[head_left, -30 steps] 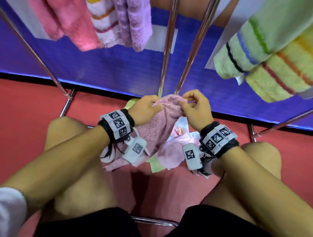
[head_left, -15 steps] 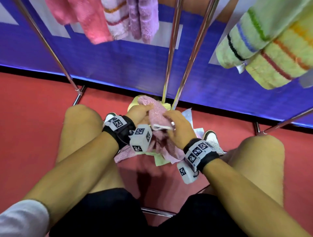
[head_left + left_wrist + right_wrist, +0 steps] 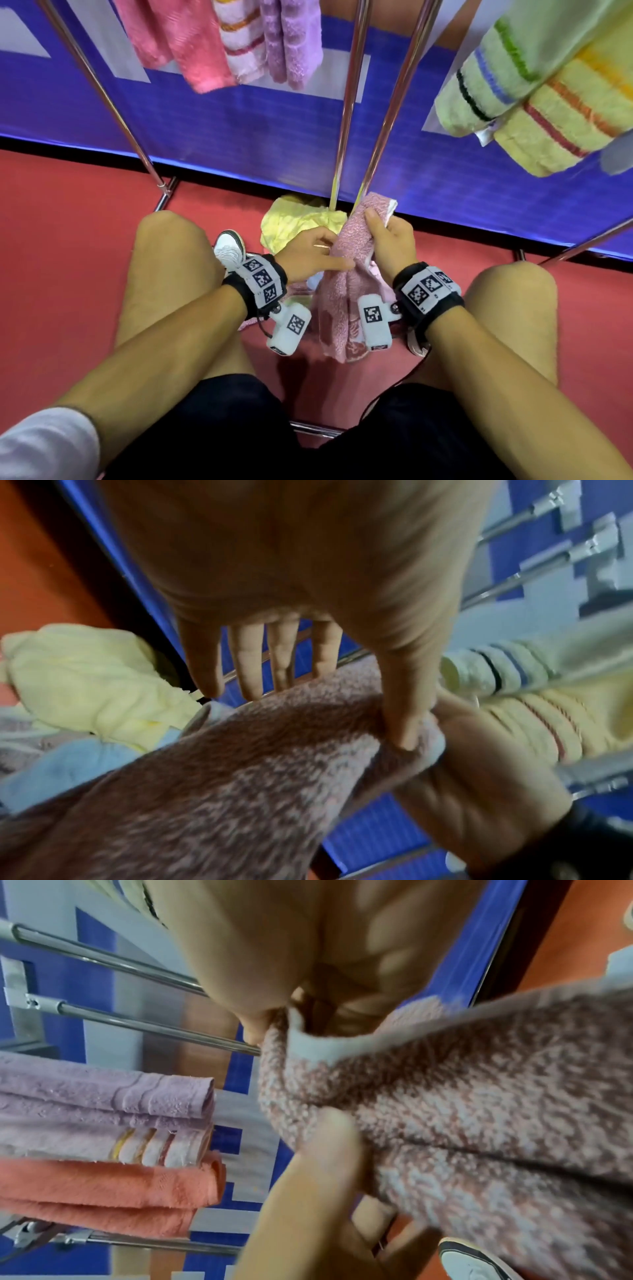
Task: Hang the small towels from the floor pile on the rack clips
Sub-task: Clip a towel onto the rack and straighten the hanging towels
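A mottled pink towel (image 3: 346,284) hangs between my knees, above the floor pile. My right hand (image 3: 376,222) grips its top corner, bunched with the white hem (image 3: 308,1045) showing, close to the two upright rack rods (image 3: 349,120). My left hand (image 3: 334,251) is just left of it and lower. Its thumb (image 3: 407,723) presses into the towel beside the right hand, and its fingers (image 3: 250,664) are straight behind the towel's edge. The pile holds a yellow towel (image 3: 298,219) and a light blue one (image 3: 68,772).
Pink, striped and purple towels (image 3: 239,44) hang at the upper left, green and yellow striped ones (image 3: 531,96) at the upper right. A blue panel (image 3: 239,137) stands behind the rack on the red floor. Slanted rack legs flank both knees, and a white shoe (image 3: 229,248) sits beside the pile.
Half a second ago both hands were bunched low on the towel over the pile. The right hand has since lifted its corner toward the rods, and the left hand's fingers have straightened.
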Available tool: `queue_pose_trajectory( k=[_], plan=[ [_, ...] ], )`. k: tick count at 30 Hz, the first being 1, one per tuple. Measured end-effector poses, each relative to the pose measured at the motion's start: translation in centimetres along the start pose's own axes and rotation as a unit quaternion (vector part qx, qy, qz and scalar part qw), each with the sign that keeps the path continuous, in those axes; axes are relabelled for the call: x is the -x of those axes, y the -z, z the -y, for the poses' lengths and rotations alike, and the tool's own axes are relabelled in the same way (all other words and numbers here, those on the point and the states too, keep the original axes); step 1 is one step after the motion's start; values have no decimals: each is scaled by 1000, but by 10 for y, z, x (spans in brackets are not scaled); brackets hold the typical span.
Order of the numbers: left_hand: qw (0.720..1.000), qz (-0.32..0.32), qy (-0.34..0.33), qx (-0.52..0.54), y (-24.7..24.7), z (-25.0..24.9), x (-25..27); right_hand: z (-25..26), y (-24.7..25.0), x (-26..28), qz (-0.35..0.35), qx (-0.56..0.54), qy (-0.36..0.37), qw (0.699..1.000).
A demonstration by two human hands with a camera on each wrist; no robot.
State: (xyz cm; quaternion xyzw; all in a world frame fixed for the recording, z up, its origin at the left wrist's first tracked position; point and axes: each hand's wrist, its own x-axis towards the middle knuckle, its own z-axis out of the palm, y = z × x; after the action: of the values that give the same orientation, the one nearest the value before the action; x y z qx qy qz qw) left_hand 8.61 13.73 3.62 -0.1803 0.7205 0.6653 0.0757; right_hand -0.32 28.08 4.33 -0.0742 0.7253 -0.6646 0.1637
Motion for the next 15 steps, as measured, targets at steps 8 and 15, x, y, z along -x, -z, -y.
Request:
queue_pose_trajectory(
  k=[8,15],
  plan=[
    [997,-44,-3,60,-4,-6,-6,4,9,5,90,-14,23,996],
    [949,-91,35,300,11,-29,-3,-11,10,9,147,132,35,980]
  ],
)
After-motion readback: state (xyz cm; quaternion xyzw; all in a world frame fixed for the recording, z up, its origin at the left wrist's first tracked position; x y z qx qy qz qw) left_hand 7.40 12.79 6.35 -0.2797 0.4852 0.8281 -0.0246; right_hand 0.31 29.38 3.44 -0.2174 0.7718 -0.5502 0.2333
